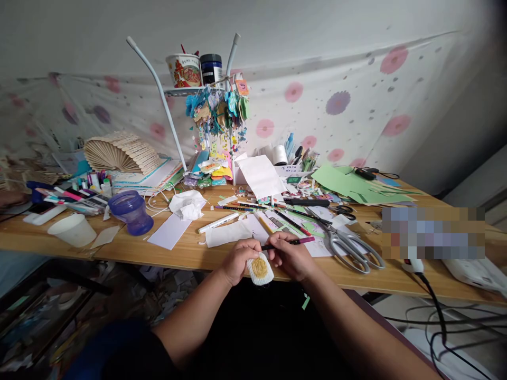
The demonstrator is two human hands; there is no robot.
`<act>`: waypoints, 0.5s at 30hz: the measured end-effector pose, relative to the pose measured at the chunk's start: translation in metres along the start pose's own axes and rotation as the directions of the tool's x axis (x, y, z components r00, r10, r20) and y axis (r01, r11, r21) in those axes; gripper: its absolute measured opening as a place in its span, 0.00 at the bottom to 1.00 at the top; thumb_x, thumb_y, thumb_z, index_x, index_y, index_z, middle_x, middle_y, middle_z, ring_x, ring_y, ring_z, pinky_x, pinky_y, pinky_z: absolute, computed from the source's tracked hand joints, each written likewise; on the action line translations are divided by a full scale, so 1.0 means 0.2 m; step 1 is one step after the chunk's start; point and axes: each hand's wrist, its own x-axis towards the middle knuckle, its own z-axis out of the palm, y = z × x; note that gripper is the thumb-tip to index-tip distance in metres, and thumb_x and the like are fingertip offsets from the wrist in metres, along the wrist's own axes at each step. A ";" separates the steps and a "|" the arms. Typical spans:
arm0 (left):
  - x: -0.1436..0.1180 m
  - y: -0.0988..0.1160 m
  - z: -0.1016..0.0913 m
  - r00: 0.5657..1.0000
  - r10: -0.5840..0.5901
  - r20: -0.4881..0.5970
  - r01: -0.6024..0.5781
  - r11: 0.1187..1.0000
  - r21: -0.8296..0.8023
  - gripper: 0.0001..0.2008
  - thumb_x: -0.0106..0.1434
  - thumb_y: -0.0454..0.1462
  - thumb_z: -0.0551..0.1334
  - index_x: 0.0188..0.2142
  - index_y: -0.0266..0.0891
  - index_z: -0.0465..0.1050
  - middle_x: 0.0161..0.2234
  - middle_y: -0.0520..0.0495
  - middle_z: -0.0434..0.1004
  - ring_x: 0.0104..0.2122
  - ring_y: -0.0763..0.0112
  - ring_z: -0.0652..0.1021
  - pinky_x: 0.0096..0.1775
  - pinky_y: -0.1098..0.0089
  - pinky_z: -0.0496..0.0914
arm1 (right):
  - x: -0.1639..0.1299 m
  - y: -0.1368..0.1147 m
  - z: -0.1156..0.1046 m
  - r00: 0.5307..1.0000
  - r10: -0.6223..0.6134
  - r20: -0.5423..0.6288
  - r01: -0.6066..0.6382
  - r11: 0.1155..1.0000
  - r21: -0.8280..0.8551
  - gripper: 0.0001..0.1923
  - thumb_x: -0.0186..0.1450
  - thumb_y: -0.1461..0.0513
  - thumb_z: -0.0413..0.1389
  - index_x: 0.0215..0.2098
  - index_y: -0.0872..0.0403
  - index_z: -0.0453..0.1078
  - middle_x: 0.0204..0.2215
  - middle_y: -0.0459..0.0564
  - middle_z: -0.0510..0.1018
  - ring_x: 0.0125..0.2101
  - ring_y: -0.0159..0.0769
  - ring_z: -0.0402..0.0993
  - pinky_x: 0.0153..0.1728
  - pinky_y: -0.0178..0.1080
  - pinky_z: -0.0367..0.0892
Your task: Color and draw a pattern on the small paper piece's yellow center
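Left hand: fingers curled, pinching the upper edge of the small cutout at the table's front edge.
Small cutout: rounded white piece with a scalloped rim and a grainy yellow-brown oval centre; it hangs just over the table edge, between both hands.
Right hand: fingers closed around a pen, tip aimed left toward the cutout.
Pen: slim, dark barrel with a magenta end, lying nearly level across the right hand.
Table: pale wood-grain top, long and flat, heavily littered.
Scissors: large, grey metal blades and grey loop handles, just right of the right hand.
Purple cup: translucent plastic, ribbed, squat.
White cup: plain, tapered, lying tilted on its side.
Crumpled tissue: soft white wad.
Green paper: flat cut sheets, overlapping.
Stick fan: flat wooden sticks splayed in an arc.
Hanging ornaments: bright paper shapes clustered on a white rack.
Wall cloth: white with pink and purple flowers.
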 end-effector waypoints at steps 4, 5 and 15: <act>0.01 -0.01 0.01 0.998 0.019 -0.055 -0.022 0.998 -0.057 0.07 0.41 0.38 0.57 0.14 0.38 0.61 0.14 0.52 0.56 0.17 0.77 0.57 0.23 0.71 0.50 | 0.01 0.02 0.06 0.995 -0.020 -0.094 0.026 0.998 0.061 0.11 0.50 0.56 0.62 0.20 0.55 0.68 0.12 0.46 0.74 0.10 0.27 0.62 0.14 0.32 0.59; 0.01 -0.01 0.00 0.998 0.022 -0.067 -0.026 0.998 -0.064 0.07 0.41 0.38 0.57 0.13 0.38 0.61 0.14 0.52 0.56 0.17 0.76 0.58 0.23 0.71 0.50 | 0.01 0.02 0.05 0.993 -0.020 -0.115 0.029 0.997 0.069 0.10 0.49 0.57 0.62 0.20 0.54 0.68 0.11 0.45 0.74 0.10 0.27 0.61 0.14 0.32 0.59; 0.03 0.02 -0.12 0.927 0.164 -0.338 -0.215 0.969 -0.119 0.08 0.46 0.37 0.59 0.17 0.37 0.62 0.17 0.55 0.56 0.19 0.78 0.59 0.23 0.74 0.53 | -0.09 -0.25 -0.14 0.912 -0.301 -0.280 0.315 0.949 0.008 0.05 0.51 0.59 0.58 0.21 0.52 0.69 0.10 0.42 0.69 0.10 0.26 0.56 0.14 0.33 0.56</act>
